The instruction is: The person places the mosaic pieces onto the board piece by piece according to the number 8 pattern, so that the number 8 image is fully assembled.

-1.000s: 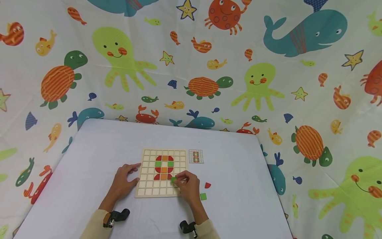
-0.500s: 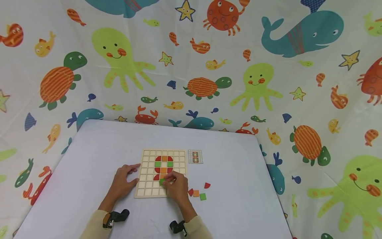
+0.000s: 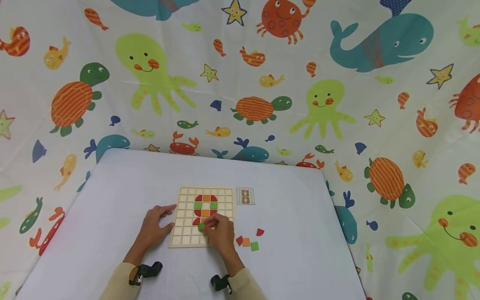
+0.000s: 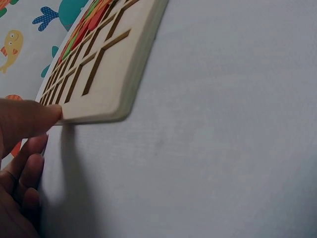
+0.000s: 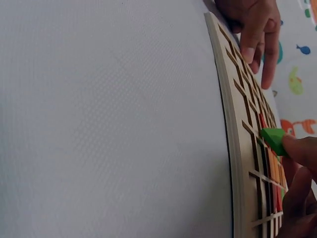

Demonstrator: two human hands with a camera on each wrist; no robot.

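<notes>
A wooden grid board (image 3: 183, 239) lies on the white table, with red, orange and green tiles set in its middle columns. My right hand (image 3: 221, 234) pinches a green square tile (image 3: 201, 227) between thumb and fingers over the lower middle of the grid. In the right wrist view this green tile (image 5: 273, 140) is tilted, its lower corner right at the grid slots beside a red piece. My left hand (image 3: 153, 227) touches the board's left edge. The left wrist view has its thumb (image 4: 52, 114) against the rim near a corner.
To the right of the board lie a red quarter-round piece (image 3: 260, 231), another red piece (image 3: 239, 240), an orange square (image 3: 246, 241) and a green square (image 3: 254, 246). A small pattern card (image 3: 245, 196) sits by the upper right corner. Behind hangs a sea-animal cloth (image 3: 240, 83).
My right hand has moved left across the board with the green tile, uncovering the loose red and orange pieces on the table. The left hand stays at the board's edge.
</notes>
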